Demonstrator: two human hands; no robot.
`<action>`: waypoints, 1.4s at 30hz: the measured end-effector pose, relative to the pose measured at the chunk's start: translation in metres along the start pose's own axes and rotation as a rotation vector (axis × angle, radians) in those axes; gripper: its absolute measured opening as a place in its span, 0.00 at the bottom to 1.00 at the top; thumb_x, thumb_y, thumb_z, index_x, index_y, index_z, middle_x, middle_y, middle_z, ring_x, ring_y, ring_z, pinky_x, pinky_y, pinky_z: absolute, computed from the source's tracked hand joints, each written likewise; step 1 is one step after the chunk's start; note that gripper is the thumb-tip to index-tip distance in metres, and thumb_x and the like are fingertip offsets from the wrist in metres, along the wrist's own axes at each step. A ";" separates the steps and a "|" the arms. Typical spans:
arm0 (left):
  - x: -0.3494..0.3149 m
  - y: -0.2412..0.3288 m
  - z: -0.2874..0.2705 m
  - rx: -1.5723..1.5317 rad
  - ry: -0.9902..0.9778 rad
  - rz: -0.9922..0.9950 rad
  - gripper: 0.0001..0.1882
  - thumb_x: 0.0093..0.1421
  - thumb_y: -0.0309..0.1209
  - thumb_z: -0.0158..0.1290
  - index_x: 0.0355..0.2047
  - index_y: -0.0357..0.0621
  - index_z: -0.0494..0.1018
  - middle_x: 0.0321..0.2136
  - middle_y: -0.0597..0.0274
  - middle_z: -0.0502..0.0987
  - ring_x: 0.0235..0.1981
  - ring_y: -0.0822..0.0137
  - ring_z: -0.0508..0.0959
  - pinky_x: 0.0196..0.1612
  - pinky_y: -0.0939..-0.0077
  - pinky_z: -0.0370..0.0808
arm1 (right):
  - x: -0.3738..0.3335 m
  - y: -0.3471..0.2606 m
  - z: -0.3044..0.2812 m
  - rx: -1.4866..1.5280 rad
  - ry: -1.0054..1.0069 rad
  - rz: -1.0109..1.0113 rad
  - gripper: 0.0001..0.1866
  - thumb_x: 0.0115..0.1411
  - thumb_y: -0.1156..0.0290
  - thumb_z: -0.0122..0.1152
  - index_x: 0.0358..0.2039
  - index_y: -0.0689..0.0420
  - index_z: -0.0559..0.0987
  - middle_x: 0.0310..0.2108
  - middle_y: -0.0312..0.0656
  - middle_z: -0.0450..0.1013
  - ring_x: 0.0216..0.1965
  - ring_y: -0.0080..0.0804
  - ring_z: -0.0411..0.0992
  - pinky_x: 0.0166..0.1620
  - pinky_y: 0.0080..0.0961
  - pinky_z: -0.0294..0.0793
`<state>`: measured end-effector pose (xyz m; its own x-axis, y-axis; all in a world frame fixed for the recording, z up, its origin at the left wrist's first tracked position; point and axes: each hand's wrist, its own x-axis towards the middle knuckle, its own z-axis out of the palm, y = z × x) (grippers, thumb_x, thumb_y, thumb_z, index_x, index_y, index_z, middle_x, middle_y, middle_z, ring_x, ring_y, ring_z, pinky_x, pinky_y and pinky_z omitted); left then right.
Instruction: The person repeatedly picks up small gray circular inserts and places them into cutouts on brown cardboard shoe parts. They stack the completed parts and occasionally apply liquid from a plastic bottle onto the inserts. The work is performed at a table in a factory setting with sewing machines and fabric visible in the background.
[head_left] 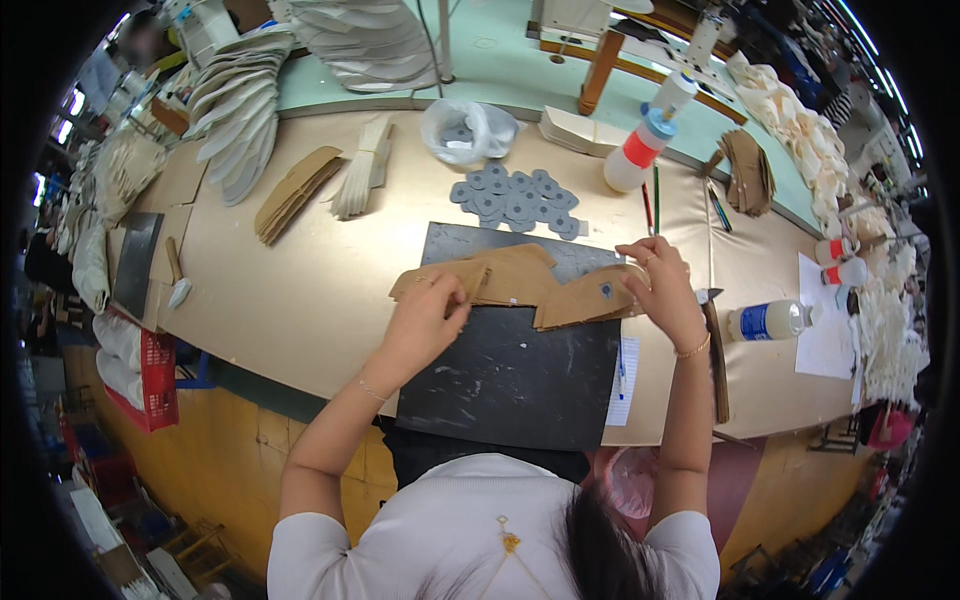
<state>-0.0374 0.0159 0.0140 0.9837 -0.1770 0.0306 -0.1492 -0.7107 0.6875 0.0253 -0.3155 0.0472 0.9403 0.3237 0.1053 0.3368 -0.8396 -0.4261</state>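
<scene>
Tan, curved, flat sheet pieces [515, 275] lay at frame centre on a black rectangular board [510, 380]. The left hand [430, 308] seemingly pinched their left end, hiding part of its edge; whether the right hand [662, 288], fingers parted, touched them was unclear. Arranging appeared in hand, next calling for careful alignment.

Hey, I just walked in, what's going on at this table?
Someone is handling brown flat pieces laid across a black board on the table. The left hand is on their left part, fingers curled. The right hand is at their right end, thumb and forefinger apart, beside a small grey patch on the brown surface. Just beyond the board lies a pile of grey pieces, with a plastic bag behind it.
</scene>
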 end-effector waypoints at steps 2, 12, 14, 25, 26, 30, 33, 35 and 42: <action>0.002 0.010 -0.002 -0.190 -0.171 -0.193 0.10 0.57 0.27 0.62 0.31 0.39 0.71 0.52 0.45 0.76 0.47 0.56 0.79 0.49 0.67 0.74 | 0.003 -0.015 0.012 0.127 0.027 -0.065 0.16 0.52 0.73 0.69 0.44 0.55 0.83 0.42 0.43 0.73 0.46 0.43 0.71 0.49 0.35 0.72; 0.009 0.027 0.013 -1.203 -0.332 -0.278 0.13 0.59 0.25 0.63 0.33 0.46 0.67 0.58 0.54 0.70 0.46 0.79 0.72 0.46 0.83 0.74 | 0.086 -0.043 0.070 0.183 -0.063 -0.097 0.13 0.59 0.70 0.63 0.44 0.55 0.83 0.40 0.46 0.74 0.44 0.44 0.74 0.48 0.35 0.74; 0.013 0.031 0.017 -1.296 -0.319 -0.229 0.13 0.59 0.25 0.62 0.33 0.47 0.66 0.57 0.56 0.69 0.47 0.78 0.72 0.46 0.84 0.73 | 0.104 -0.039 0.083 0.136 -0.051 -0.153 0.14 0.59 0.71 0.62 0.45 0.55 0.82 0.41 0.47 0.73 0.44 0.45 0.74 0.48 0.37 0.74; 0.027 0.046 -0.031 -1.675 -0.227 0.046 0.13 0.58 0.20 0.57 0.34 0.47 0.63 0.52 0.58 0.70 0.48 0.71 0.72 0.55 0.74 0.71 | 0.150 -0.011 0.139 -0.005 -0.119 -0.142 0.20 0.48 0.74 0.70 0.44 0.52 0.81 0.44 0.46 0.72 0.46 0.49 0.74 0.47 0.41 0.75; 0.024 0.049 -0.040 -1.725 -0.209 0.086 0.13 0.57 0.18 0.54 0.34 0.47 0.61 0.46 0.60 0.71 0.44 0.72 0.72 0.51 0.76 0.71 | 0.151 -0.010 0.140 0.004 -0.106 -0.143 0.18 0.48 0.74 0.71 0.42 0.53 0.81 0.44 0.46 0.72 0.45 0.49 0.74 0.46 0.41 0.75; 0.018 0.045 -0.054 -1.410 -0.008 0.152 0.13 0.57 0.17 0.50 0.37 0.45 0.61 0.32 0.68 0.69 0.32 0.78 0.68 0.38 0.81 0.67 | 0.144 -0.031 0.125 -0.002 -0.069 -0.196 0.13 0.48 0.75 0.70 0.34 0.57 0.78 0.41 0.46 0.72 0.41 0.48 0.75 0.44 0.41 0.75; 0.012 0.035 -0.062 -1.418 -0.126 0.014 0.13 0.58 0.18 0.48 0.43 0.43 0.63 0.28 0.70 0.68 0.27 0.80 0.65 0.32 0.81 0.65 | 0.142 -0.026 0.120 0.064 -0.081 -0.189 0.11 0.49 0.77 0.68 0.33 0.59 0.77 0.38 0.47 0.73 0.39 0.46 0.75 0.42 0.40 0.75; 0.013 0.003 -0.043 -1.178 -0.091 -0.079 0.14 0.60 0.23 0.51 0.47 0.42 0.67 0.25 0.71 0.68 0.25 0.80 0.65 0.28 0.81 0.64 | 0.142 -0.031 0.117 0.183 -0.165 -0.105 0.10 0.52 0.79 0.65 0.36 0.60 0.78 0.34 0.48 0.74 0.35 0.44 0.75 0.41 0.37 0.74; 0.006 -0.041 -0.013 0.097 0.005 -0.373 0.27 0.62 0.52 0.55 0.43 0.38 0.75 0.28 0.51 0.82 0.32 0.57 0.82 0.36 0.65 0.77 | 0.118 -0.043 0.091 0.312 -0.026 -0.176 0.14 0.56 0.80 0.61 0.44 0.60 0.80 0.33 0.45 0.73 0.31 0.36 0.74 0.39 0.30 0.75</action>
<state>-0.0242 0.0528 -0.0051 0.9726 0.1096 -0.2049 0.2109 -0.7867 0.5802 0.1175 -0.2011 -0.0040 0.8664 0.4658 0.1800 0.4581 -0.5978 -0.6578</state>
